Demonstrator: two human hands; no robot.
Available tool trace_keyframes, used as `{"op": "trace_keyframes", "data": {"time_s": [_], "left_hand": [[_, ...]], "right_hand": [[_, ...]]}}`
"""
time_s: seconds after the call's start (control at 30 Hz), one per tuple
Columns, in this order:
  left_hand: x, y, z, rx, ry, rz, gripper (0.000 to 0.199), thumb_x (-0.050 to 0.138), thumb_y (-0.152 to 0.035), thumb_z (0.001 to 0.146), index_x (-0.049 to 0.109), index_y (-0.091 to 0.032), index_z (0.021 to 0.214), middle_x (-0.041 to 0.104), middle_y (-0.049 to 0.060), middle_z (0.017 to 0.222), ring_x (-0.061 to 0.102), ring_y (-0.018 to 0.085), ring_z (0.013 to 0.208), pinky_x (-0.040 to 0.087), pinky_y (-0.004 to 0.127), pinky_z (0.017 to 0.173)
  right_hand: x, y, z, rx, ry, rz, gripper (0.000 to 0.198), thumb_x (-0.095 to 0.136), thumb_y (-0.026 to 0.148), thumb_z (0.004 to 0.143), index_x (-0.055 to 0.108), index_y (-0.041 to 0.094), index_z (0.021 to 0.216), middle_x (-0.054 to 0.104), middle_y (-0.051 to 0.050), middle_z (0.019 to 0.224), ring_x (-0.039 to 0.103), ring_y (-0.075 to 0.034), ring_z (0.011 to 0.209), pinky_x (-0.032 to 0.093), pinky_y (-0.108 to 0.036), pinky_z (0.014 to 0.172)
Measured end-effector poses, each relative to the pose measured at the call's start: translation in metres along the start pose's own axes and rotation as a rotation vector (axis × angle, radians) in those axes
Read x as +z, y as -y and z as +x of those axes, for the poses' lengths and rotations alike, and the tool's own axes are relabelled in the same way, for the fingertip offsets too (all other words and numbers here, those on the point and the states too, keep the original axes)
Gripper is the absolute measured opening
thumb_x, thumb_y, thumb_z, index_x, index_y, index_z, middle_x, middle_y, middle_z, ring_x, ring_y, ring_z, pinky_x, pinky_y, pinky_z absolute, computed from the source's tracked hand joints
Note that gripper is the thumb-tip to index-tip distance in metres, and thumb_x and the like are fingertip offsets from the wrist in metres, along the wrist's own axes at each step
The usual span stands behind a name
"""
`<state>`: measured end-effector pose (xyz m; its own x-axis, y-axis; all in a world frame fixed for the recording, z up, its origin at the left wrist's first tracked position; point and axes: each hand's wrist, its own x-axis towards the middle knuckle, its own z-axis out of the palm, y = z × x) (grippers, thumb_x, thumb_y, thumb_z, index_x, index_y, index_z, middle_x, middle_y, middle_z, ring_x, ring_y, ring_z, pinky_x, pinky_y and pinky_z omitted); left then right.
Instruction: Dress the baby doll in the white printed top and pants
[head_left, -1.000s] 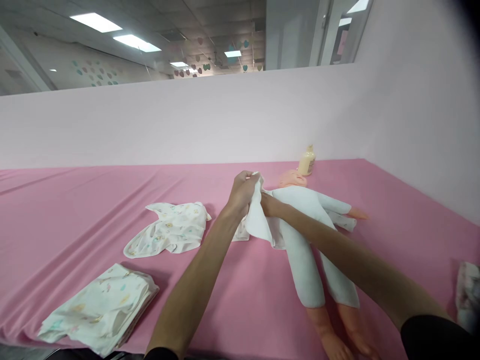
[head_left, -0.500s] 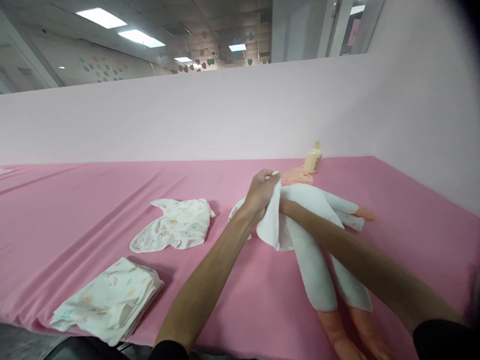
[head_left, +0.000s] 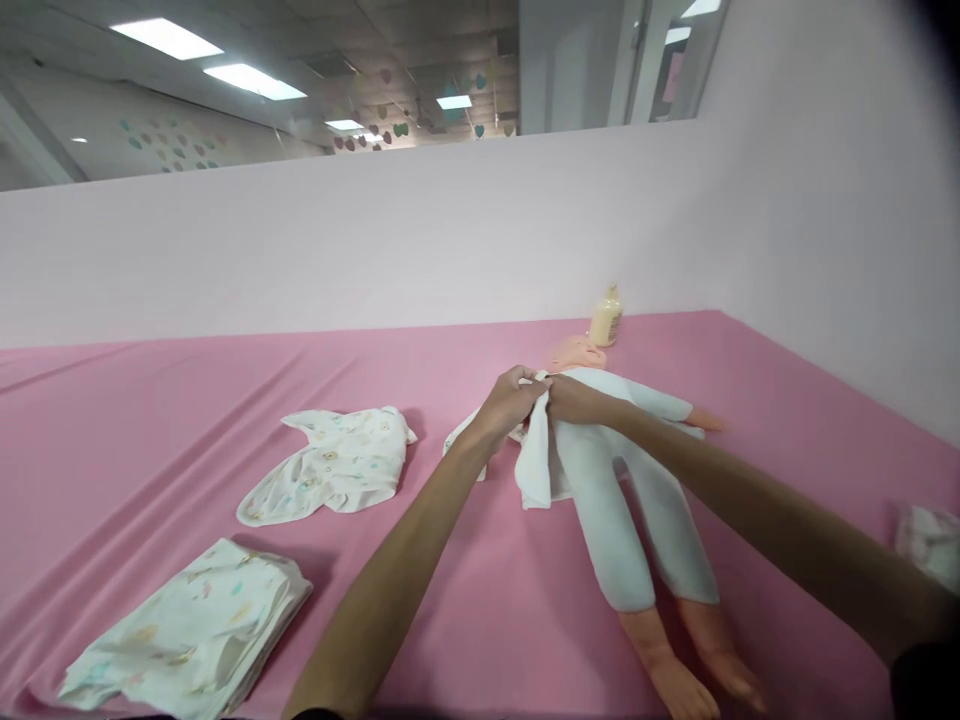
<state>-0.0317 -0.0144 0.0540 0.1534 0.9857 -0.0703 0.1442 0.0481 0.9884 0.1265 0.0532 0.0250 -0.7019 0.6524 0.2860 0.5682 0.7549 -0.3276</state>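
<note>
A baby doll (head_left: pixel 574 352) with a white cloth body lies on its back, its head away from me and its feet nearest. My left hand (head_left: pixel 517 395) pinches the upper edge of a white baby garment (head_left: pixel 534 460) at the doll's side. Close against it, my right hand (head_left: pixel 577 398) is over the doll's chest, fingers closed at the same edge of the cloth. Part of the garment lies under the doll. A printed sleeve (head_left: pixel 463 440) shows behind my left wrist. The fingertips partly hide each other.
A printed baby garment (head_left: pixel 337 465) lies flat to the left, with a folded printed cloth (head_left: pixel 187 630) nearer the front edge. Behind the doll's head stands a cream pump bottle (head_left: pixel 606 318). A white item (head_left: pixel 930 545) sits at the far right. Pink sheet (head_left: pixel 150 450) covers the table.
My right hand has come out from under the raised cloth and met my left hand at its edge. The cloth hangs lower and narrower. The view has shifted slightly right.
</note>
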Motion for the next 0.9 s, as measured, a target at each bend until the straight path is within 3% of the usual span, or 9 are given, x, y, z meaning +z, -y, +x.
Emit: {"op": "trace_keyframes", "data": {"time_s": [0.1,0.2,0.3,0.37,0.47,0.6,0.77,0.83,0.9], "left_hand": [[-0.004,0.007,0.003,-0.016,0.080,-0.026,0.031,0.072,-0.043,0.083,0.057,-0.020,0.098,0.052,-0.003,0.064,0.048,0.009,0.048,0.037,0.021,0.043],[-0.001,0.010,0.004,-0.042,0.166,-0.060,0.036,0.075,-0.039,0.081,0.059,-0.018,0.106,0.063,0.002,0.077,0.059,0.012,0.058,0.049,0.024,0.053],[0.010,0.003,-0.001,-0.052,0.232,-0.102,0.049,0.078,-0.040,0.080,0.059,-0.017,0.117,0.070,0.012,0.106,0.070,0.018,0.083,0.057,0.030,0.072],[0.020,-0.006,-0.005,-0.046,0.247,-0.079,0.052,0.077,-0.043,0.081,0.058,-0.017,0.122,0.069,0.015,0.118,0.071,0.020,0.095,0.058,0.032,0.081],[0.041,-0.020,-0.004,0.023,0.156,0.088,0.047,0.069,-0.044,0.086,0.059,-0.016,0.122,0.070,0.015,0.115,0.070,0.020,0.092,0.057,0.032,0.077],[0.088,-0.028,0.026,0.286,0.094,0.466,0.039,0.058,-0.041,0.091,0.059,-0.017,0.122,0.070,0.012,0.112,0.067,0.023,0.100,0.053,0.035,0.085],[0.156,-0.024,0.096,0.613,0.373,1.172,0.053,0.056,-0.024,0.087,0.049,-0.014,0.139,0.051,0.017,0.145,0.047,0.030,0.135,0.036,0.043,0.112],[0.175,-0.024,0.121,0.558,0.482,1.418,0.064,0.060,-0.020,0.082,0.044,-0.016,0.144,0.048,0.017,0.148,0.044,0.032,0.137,0.033,0.045,0.113],[0.186,-0.023,0.141,0.438,0.564,1.532,0.071,0.064,-0.024,0.078,0.044,-0.018,0.145,0.054,0.017,0.142,0.051,0.034,0.130,0.039,0.044,0.106]], "right_hand": [[-0.028,-0.016,-0.055,0.193,-0.218,-0.008,0.027,0.050,0.032,0.098,0.068,0.019,0.115,0.071,-0.009,0.117,0.065,-0.023,0.107,0.050,-0.037,0.095],[-0.050,-0.041,-0.123,0.576,-0.416,0.018,0.027,0.049,0.035,0.095,0.071,0.020,0.105,0.072,-0.008,0.113,0.066,-0.023,0.102,0.050,-0.036,0.089],[-0.060,-0.070,-0.180,0.945,-0.446,0.152,0.027,0.058,0.042,0.089,0.070,0.019,0.097,0.072,-0.009,0.107,0.067,-0.024,0.093,0.051,-0.034,0.075],[-0.059,-0.087,-0.201,1.067,-0.414,0.289,0.034,0.065,0.050,0.082,0.069,0.018,0.094,0.072,-0.011,0.107,0.066,-0.024,0.092,0.051,-0.033,0.071],[-0.055,-0.101,-0.208,1.091,-0.417,0.529,0.041,0.075,0.051,0.075,0.068,0.015,0.094,0.072,-0.013,0.102,0.067,-0.023,0.089,0.051,-0.031,0.070],[-0.049,-0.102,-0.200,1.075,-0.463,0.784,0.046,0.081,0.038,0.070,0.061,0.014,0.104,0.073,-0.012,0.092,0.068,-0.020,0.079,0.052,-0.029,0.066],[-0.032,-0.094,-0.196,1.019,-0.516,0.766,0.071,0.077,0.025,0.070,0.041,0.013,0.130,0.069,-0.010,0.092,0.067,-0.022,0.076,0.050,-0.029,0.058],[-0.025,-0.094,-0.194,0.956,-0.543,0.746,0.068,0.071,0.017,0.070,0.040,0.015,0.130,0.067,-0.008,0.096,0.066,-0.020,0.078,0.049,-0.027,0.058],[-0.020,-0.097,-0.192,0.909,-0.552,0.713,0.064,0.064,0.013,0.070,0.040,0.016,0.129,0.065,-0.006,0.095,0.064,-0.019,0.078,0.048,-0.027,0.058]]}}
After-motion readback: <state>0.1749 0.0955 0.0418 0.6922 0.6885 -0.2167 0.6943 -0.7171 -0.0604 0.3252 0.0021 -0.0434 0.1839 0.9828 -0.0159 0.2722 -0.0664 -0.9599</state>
